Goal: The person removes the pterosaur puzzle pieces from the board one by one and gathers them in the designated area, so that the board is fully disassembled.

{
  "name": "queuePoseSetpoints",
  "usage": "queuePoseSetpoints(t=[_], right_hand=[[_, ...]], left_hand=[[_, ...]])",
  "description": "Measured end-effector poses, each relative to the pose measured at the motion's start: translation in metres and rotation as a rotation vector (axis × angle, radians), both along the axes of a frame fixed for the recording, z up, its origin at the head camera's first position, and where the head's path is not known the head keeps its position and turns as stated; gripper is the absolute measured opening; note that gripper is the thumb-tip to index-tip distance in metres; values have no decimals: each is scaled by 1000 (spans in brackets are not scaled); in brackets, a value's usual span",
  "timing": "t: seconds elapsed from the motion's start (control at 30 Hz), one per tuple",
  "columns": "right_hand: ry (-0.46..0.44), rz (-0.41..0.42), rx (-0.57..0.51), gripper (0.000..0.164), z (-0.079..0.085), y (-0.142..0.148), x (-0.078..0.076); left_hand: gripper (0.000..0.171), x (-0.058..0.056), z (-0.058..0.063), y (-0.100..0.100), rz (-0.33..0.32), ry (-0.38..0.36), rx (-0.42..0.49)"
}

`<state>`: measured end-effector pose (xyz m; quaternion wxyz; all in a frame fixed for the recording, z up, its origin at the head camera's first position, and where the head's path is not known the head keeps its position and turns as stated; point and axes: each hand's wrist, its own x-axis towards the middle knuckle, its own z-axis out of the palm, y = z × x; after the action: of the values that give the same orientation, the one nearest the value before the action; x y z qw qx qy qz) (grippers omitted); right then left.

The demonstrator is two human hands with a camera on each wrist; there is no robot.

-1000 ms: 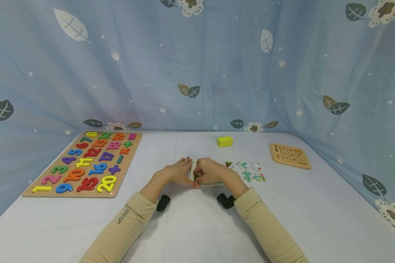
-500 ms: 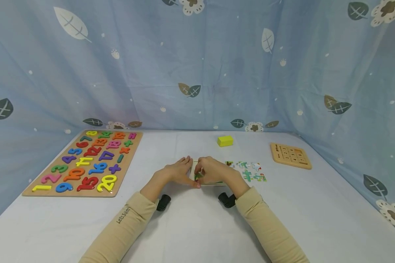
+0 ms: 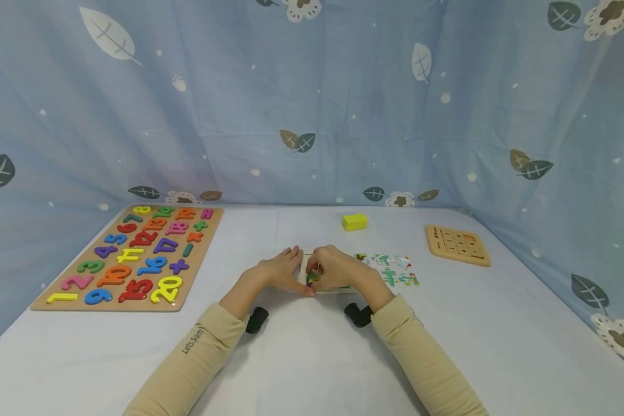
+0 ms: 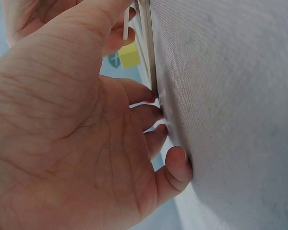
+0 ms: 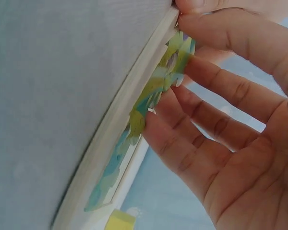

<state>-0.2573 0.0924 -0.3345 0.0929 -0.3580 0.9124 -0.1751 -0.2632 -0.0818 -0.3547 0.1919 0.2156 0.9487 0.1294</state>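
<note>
In the head view a flat jigsaw tray (image 3: 338,291) with a pale rim lies on the white table between both hands. My left hand (image 3: 281,273) rests along its left edge, fingers extended, thumb at the near left corner. My right hand (image 3: 335,269) reaches over the tray and pinches a tilted jigsaw piece (image 3: 314,278) between thumb and fingers. From the right wrist, green and blue pieces (image 5: 110,167) show inside the tray. The left wrist view catches the held piece's thin edge (image 4: 126,24). My right hand hides much of the tray.
Several loose jigsaw pieces (image 3: 389,277) lie right of the tray. Behind it stands a yellow block (image 3: 355,222). A large number board (image 3: 188,278) is at left, a small wooden number-tile board (image 3: 439,252) at right. Black wrist devices (image 3: 257,319) hang below the wrists.
The right fingers shift slightly over the tray's left part, and the pinched piece turns, showing more of its coloured face. The left hand stays at the tray's edge.
</note>
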Motion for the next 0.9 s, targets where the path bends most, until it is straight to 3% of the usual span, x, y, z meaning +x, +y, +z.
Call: queuePoseSetpoints(t=[0.2,0.37,0.9], right_hand=[[-8,-10,1,22,1,-1,-1],[28,26,-2,24,-1,-2,0],[97,6,-2,27,1,-1,2]], left_hand=[[109,1,1,0,-2,-1,5],[107,1,1,-1,-8,0,3],[108,0,1,-1,-6,-5,9]])
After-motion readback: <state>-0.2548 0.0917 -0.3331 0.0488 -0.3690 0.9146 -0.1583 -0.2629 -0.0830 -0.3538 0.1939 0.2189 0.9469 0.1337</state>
